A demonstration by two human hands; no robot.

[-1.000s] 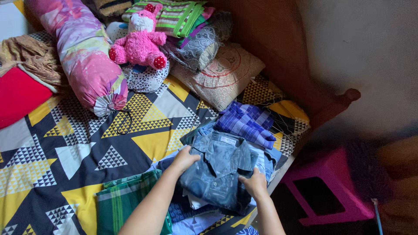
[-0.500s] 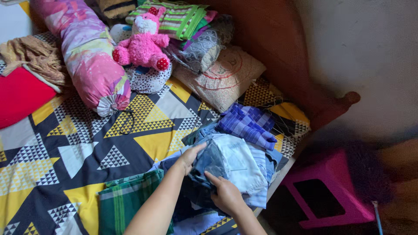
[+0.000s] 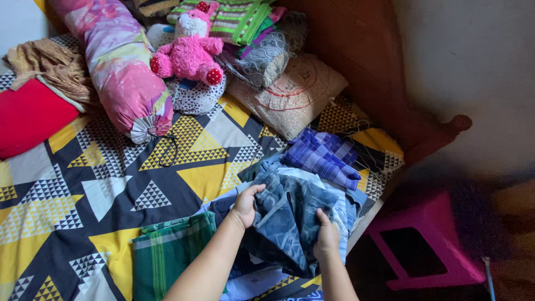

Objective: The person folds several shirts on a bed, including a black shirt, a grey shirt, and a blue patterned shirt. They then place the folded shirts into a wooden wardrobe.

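left hand (image 3: 247,204) and right hand (image 3: 326,239) both closed on denim shirt (image 3: 287,220), held over clothes pile (image 3: 334,195) at bed (image 3: 111,184) edge. better keep edges even, pull cloth flat, avoid dragging purple checked cloth (image 3: 322,157) just beside.

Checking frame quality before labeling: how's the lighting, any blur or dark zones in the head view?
Head view: the bed sheet is evenly daylit and its pattern is sharp; left hand and right hand on the blue shirt are clear, with no motion smear; the right side falls into shadow, where the pink stool and the floor look soft and grainy; no glare.
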